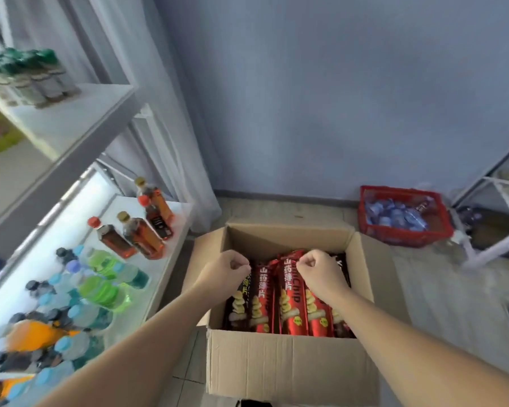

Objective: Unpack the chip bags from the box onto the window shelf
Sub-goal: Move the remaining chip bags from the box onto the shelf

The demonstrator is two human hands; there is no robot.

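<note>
Open cardboard box [288, 365] on the floor, flaps folded out, just beside the right end of the window shelf [171, 230]. Packed inside, upright and side by side: chip bags [291, 304], red ones in the middle, darker ones at the left and right walls of the box, printed with stacked chips and Chinese lettering.

Left hand [227, 268] over the left part of the box, fingers [241, 267] curled closed, pinching the top edge of a dark bag by the left wall. Right hand [321, 268] over the middle-right, fingers closed likewise on the crimped top of a red bag. Both forearms stretched in from the near edge of the view. Bags still seated in the box, none lifted clear.

On the window shelf: four amber drink bottles [141, 230] with red and gold caps near its far right corner; nearer along it, a crowd of green, blue-capped and dark-capped bottles [94, 286], plus an orange one toward the near end. Higher shelf at upper left with green-capped bottles [30, 77], blurred.

Against the far wall, on the floor to the right of the box: red basket [406, 215] holding blue packets. White rack frame at the far right edge.
</note>
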